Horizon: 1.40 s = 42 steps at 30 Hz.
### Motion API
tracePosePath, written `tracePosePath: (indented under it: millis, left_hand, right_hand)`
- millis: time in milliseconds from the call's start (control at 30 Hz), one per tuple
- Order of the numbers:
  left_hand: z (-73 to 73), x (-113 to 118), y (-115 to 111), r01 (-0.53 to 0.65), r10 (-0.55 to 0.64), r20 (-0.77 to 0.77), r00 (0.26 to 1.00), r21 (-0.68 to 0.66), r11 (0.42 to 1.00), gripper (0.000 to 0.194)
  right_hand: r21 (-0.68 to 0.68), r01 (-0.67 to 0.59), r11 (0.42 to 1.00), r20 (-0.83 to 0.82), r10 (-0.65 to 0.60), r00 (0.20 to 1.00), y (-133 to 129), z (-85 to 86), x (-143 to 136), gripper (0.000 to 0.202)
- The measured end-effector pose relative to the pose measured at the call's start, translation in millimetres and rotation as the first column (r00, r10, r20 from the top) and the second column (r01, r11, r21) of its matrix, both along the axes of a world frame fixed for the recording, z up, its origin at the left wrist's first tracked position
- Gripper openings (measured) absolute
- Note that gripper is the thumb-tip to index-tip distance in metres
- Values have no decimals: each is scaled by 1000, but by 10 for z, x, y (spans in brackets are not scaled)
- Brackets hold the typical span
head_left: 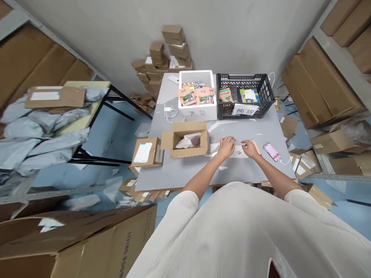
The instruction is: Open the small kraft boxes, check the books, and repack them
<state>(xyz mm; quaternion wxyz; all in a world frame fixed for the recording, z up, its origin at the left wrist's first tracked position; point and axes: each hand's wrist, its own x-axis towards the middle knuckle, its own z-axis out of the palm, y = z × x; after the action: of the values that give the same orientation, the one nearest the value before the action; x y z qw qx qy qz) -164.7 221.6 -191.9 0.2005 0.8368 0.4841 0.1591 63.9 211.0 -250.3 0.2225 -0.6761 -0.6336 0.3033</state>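
My left hand (pixel 227 146) rests low over the grey table, fingers bent and a little apart, with nothing visible in it. Just to its right is my right hand (pixel 249 148), thumb and fingers slightly parted and pointing toward the left one. A pink card (pixel 256 147) lies partly hidden beside and under the right hand. Between the hands shows a pale strip (pixel 238 150) on the tabletop. Left of my left hand stands an open cardboard box (pixel 189 154) with white wrapping (pixel 189 141) inside.
A white foam box (pixel 199 114) with pink card packs and a black crate (pixel 246 112) stand at the back. A phone (pixel 271 151) with a cable lies right. A labelled carton (pixel 146 152) sits at the left edge. Stacked boxes (pixel 176 46) and grey parcels (pixel 43 123) are beyond.
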Motion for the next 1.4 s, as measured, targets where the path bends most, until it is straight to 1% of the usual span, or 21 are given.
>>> tracePosePath:
  millis: [167, 267, 333, 433, 533, 667, 833, 1033, 1100, 1167, 1300, 1333, 1400]
  left_hand:
    - [-267, 631, -119, 55, -63, -40, 997, -179, 982, 47]
    - [-451, 949, -189, 54, -75, -60, 995, -297, 953, 49]
    - [-571, 1131, -236, 39, -71, -76, 995, -362, 931, 49]
    - [-732, 1359, -302, 2, -56, -112, 992, -438, 899, 49]
    - [-861, 1533, -356, -19, -59, -142, 988, -496, 868, 50]
    - [-991, 1696, -391, -42, -49, -148, 988, -550, 834, 55]
    - [-1101, 1794, -399, -102, 0, -161, 987, -623, 775, 60]
    - [-1165, 1808, -405, -133, 71, -121, 990, -643, 754, 63]
    - [-1175, 1801, -399, -140, 91, -109, 990, -647, 750, 64]
    - [-1178, 1786, -389, -141, 105, -95, 990, -645, 751, 62]
    - [-1161, 1731, -374, -119, 110, -56, 992, -664, 738, 53]
    - [-1152, 1711, -374, -113, 112, -46, 993, -674, 730, 52]
    - [-1129, 1662, -374, -110, 127, -25, 992, -680, 725, 49]
  right_hand:
    - [-165, 87, 982, 56, -79, 995, -208, -309, 689, 42]
    - [-228, 109, 968, 89, -91, 992, -281, -498, 1014, 45]
    - [-248, 97, 964, 94, -76, 993, -310, -619, 1184, 46]
    - [-254, 58, 965, 86, -38, 996, -328, -789, 1367, 48]
    - [-257, 26, 966, 62, -11, 998, -335, -930, 1474, 51]
    - [-277, 15, 961, 20, -10, 1000, -343, -1039, 1530, 51]
    - [-285, 19, 958, -5, -21, 1000, -312, -1039, 1537, 49]
    - [-333, 49, 942, 25, -44, 999, -239, -940, 1503, 44]
    - [-328, 71, 942, 26, -66, 997, -234, -896, 1485, 42]
    - [-305, 93, 948, -9, -101, 995, -234, -846, 1463, 41]
    - [-278, 158, 947, -124, -198, 972, -199, -724, 1366, 50]
    - [-283, 158, 946, -132, -202, 971, -181, -688, 1325, 50]
    - [-291, 124, 949, -119, -164, 979, -141, -612, 1227, 41]
